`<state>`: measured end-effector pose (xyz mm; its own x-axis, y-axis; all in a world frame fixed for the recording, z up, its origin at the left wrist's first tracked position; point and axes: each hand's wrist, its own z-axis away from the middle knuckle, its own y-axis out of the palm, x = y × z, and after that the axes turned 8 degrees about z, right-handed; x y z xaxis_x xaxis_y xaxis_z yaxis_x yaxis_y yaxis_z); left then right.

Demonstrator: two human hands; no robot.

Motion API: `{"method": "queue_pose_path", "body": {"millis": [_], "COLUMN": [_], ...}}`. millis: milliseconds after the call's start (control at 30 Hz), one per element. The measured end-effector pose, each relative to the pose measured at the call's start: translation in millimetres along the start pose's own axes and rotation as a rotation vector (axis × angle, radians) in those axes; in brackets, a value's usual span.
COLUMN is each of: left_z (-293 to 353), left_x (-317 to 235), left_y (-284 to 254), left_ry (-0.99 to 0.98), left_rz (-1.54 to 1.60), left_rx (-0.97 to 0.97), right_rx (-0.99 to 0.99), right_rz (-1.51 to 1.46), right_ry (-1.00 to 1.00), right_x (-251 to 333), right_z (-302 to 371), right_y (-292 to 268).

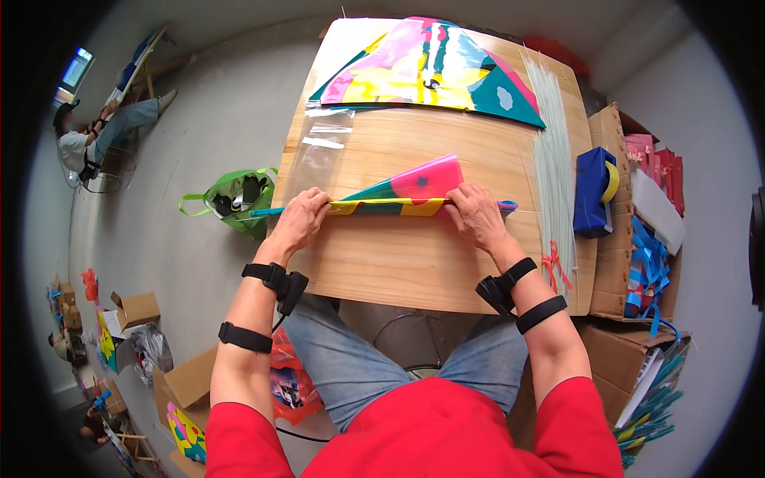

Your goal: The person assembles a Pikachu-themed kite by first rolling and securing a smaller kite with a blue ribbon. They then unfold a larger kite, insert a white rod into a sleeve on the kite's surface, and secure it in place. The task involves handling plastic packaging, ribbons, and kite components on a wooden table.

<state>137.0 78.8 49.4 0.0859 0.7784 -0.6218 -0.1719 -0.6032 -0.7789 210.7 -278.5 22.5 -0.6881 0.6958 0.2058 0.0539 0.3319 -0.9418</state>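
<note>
A colourful kite [390,207], partly rolled into a narrow strip, lies across the wooden table in front of me. Its pink and green corner [430,177] spreads out flat beyond the roll. My left hand [301,219] is closed on the roll's left part, where a thin teal end [265,213] sticks out past the fingers. Farther right, my right hand [476,213] pinches the yellow and dark strip, with a blue-purple end [508,208] showing beyond it. The fingertips hide what they press on.
Flat printed kites [430,76] lie stacked at the table's far side. Transparent plastic sleeves [323,151] are on the left, a bundle of thin white rods [551,159] and a blue tape dispenser [591,195] on the right. A green bag [231,195] and cardboard boxes [610,263] flank the table.
</note>
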Motion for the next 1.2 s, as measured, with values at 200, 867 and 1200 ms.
{"method": "queue_pose_path", "body": {"millis": [200,867,1200], "left_z": [-22,-28,-9], "left_x": [1,-68,-89], "left_y": [2,109,123], "left_ry": [0.090,0.298,0.003], "left_rz": [-0.255,-0.253,0.344], "left_rx": [-0.139,-0.181,-0.460], "right_rx": [0.057,-0.019,-0.098], "right_rz": [-0.048,-0.253,0.299], "right_ry": [0.114,-0.027,-0.298], "right_x": [-12,-26,4], "right_z": [-15,-63,5], "right_y": [14,14,21]}}
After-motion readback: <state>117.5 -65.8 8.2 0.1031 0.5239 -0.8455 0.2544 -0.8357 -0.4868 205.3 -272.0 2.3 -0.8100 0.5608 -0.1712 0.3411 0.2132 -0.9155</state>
